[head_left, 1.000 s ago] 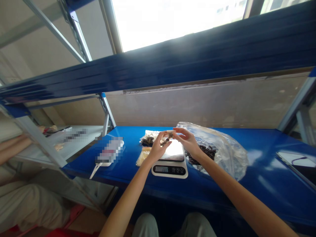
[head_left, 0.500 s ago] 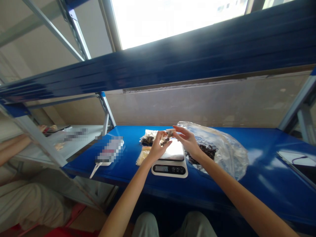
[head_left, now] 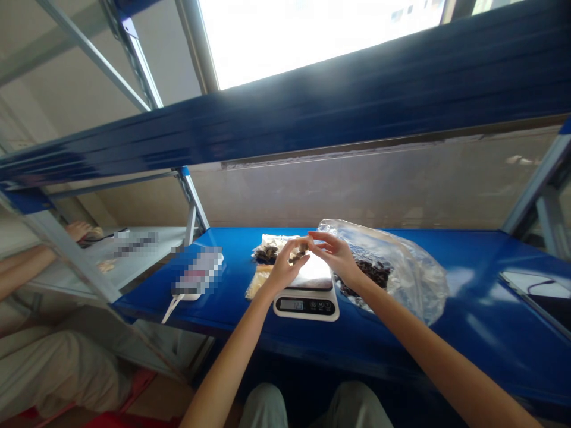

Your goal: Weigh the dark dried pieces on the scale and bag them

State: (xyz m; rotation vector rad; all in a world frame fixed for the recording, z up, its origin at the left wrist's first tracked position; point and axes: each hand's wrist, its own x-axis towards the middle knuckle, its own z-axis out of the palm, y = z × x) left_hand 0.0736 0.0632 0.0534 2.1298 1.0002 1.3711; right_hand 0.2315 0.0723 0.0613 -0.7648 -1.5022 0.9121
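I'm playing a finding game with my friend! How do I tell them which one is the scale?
Find the long blue shelf. Near its middle, under the person's left hand and right hand, sits a white digital kitchen scale. Unlike the big clear plastic bag on its right, it is flat and solid, with a small number screen on its front.

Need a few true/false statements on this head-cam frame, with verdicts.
1. The left hand and right hand are above the digital kitchen scale. True.
2. The bag sits on the scale. False: the clear plastic bag lies on the blue shelf, right of the scale.
3. The scale display shows a readout. True.
4. The right hand grips the bag. False: it is raised over the scale, fingers toward the left hand.
5. A co-worker's forearm shows at far left. True.
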